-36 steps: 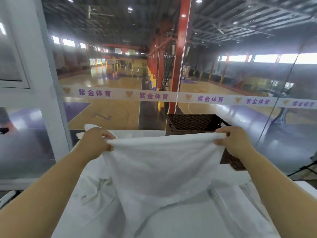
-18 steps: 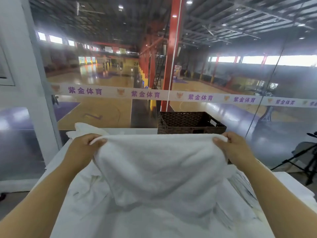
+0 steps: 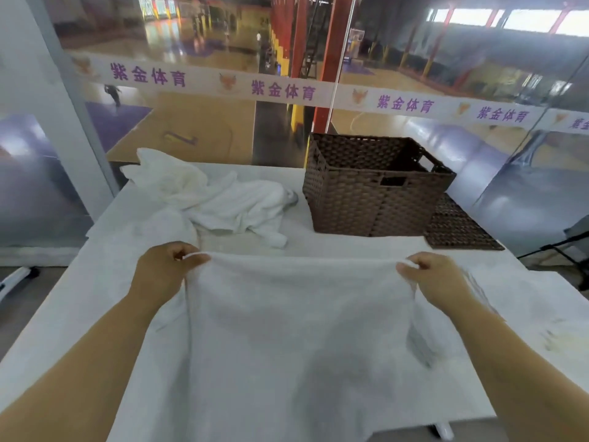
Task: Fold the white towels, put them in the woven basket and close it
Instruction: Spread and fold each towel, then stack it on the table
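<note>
- White loose towels (image 3: 220,202) lie heaped at eleven o'clock on the surface (image 3: 95,298).
- Left grip (image 3: 161,277) pinches the held towel (image 3: 296,314) at its far-left corner.
- The held towel spreads flat at six o'clock.
- Woven basket (image 3: 366,202) stands open at one o'clock.
- Right grip (image 3: 435,280) pinches the far-right corner.
- Lid (image 3: 459,228) lies flat just beside the basket, at two o'clock.

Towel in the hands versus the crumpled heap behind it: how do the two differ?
The held towel is stretched wide between the left hand and right hand, each pinching a top corner; the towel heap lies crumpled, untouched. The held towel is nearest the camera; the towel heap sits farther back, left of the woven basket. Both are white.
</note>
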Demonstrator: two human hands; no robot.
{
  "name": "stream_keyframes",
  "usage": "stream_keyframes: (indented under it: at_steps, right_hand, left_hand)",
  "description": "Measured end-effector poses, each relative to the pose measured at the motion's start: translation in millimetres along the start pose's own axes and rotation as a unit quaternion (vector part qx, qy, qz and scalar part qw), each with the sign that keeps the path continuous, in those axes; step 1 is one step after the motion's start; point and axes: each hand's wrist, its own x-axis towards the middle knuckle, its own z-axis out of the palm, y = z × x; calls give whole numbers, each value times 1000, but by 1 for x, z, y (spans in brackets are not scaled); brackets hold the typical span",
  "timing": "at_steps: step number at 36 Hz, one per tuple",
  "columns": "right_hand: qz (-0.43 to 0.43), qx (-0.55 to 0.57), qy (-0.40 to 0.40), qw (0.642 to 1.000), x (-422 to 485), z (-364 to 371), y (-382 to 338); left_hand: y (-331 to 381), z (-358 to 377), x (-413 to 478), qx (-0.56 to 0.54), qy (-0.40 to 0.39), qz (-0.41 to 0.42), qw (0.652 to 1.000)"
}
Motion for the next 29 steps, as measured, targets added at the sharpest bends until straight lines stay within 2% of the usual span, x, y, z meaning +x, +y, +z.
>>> stream_keyframes:
  at_steps: [4, 10, 18, 21, 24, 29]
  right_hand:
    - [6, -39, -31, 999, 13, 25, 19]
    - [35, -27, -20, 999, 54, 47, 24]
    - [60, -9, -35, 998, 127, 74, 36]
    - [72, -10, -78, 994, 141, 84, 41]
    - [70, -30, -143, 987, 145, 94, 51]
    - [44, -114, -273, 954, 136, 116, 69]
  left_hand:
    - [-23, 21, -1, 31, -10, -33, 999]
    - [-25, 46, 23, -13, 4, -102, 995]
    - [-15, 80, 71, -36, 25, -130, 991]
    - [-13, 98, 75, -76, -5, -158, 985]
    - [-21, 115, 71, 14, -41, -167, 985]
    - [-55, 146, 47, 123, -206, -196, 951]
